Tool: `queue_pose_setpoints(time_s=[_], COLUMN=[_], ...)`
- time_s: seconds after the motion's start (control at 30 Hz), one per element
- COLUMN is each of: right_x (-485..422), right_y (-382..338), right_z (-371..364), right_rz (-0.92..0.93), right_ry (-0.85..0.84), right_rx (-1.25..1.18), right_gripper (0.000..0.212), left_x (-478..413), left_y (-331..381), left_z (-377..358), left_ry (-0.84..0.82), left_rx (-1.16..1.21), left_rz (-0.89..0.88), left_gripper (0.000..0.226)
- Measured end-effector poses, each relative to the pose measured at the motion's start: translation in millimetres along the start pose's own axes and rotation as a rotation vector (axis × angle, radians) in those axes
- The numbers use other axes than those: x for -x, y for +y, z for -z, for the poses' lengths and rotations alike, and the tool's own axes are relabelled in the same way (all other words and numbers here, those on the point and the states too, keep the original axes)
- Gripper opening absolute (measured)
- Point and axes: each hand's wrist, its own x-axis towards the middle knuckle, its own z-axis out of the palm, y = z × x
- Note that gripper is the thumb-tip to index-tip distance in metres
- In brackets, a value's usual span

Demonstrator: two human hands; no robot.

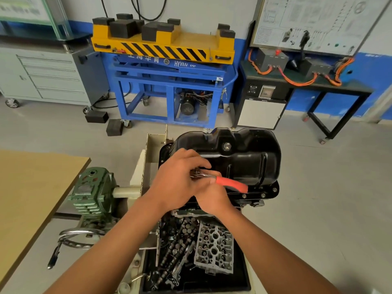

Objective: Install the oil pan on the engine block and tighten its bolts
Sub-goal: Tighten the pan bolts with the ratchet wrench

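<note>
Black oil pan (239,158) sits upside-down on the engine block (250,201), flange bolts (263,195) visible along the near edge. Right hand (214,196) is wrapped around a red-handled ratchet (220,181); left hand (178,181) is cupped over its head, so the socket and bolt underneath are totally hidden. The block itself is mostly covered by the arms.

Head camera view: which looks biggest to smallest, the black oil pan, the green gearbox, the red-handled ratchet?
1. Black oil pan
2. Green gearbox: clearly smaller, though similarly near the camera
3. Red-handled ratchet: smallest, partly hidden by both hands
</note>
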Motion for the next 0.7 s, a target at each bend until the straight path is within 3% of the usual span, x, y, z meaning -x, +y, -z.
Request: queue_pose_setpoints(time_s=[0.17,0.33,0.4,0.5,0.6,0.7], right_x=[-5.9,-1.2,-0.3,-0.1,2.6,4.9], right_y=[-4.0,1.3,2.2,-1.4,-5.0,-4.5], right_z=[2.9,-4.7,-7.5,-9.9,-12.4,-11.6], right_rz=[-0.101,-0.197,-0.201,-0.172,-0.076,0.005], right_ry=[0.072,0.096,0.078,-0.004,-0.028,0.007], right_rx=[-0.035,-0.208,-0.283,-0.347,-0.207,-0.034], right_gripper=[0.039,0.044,0.051,0.057,0.035,0.041], left_x=[-8.6,-10.2,-7.9,-0.6,1.4,0.2], left_y=[6.3,2.0,-1.3,-3.7,-7.1,-15.1], left_z=[-18.7,-33.5,-38.7,-43.8,-44.7,-41.9], left_ry=[0.087,0.299,0.346,0.407,0.411,0.336], left_rx=[-0.017,-0.116,0.012,0.391,0.63,0.712], left_rz=[0.044,0.079,0.116,0.233,0.296,0.292], left_gripper=[0.023,0.013,0.013,0.012,0.012,0.009])
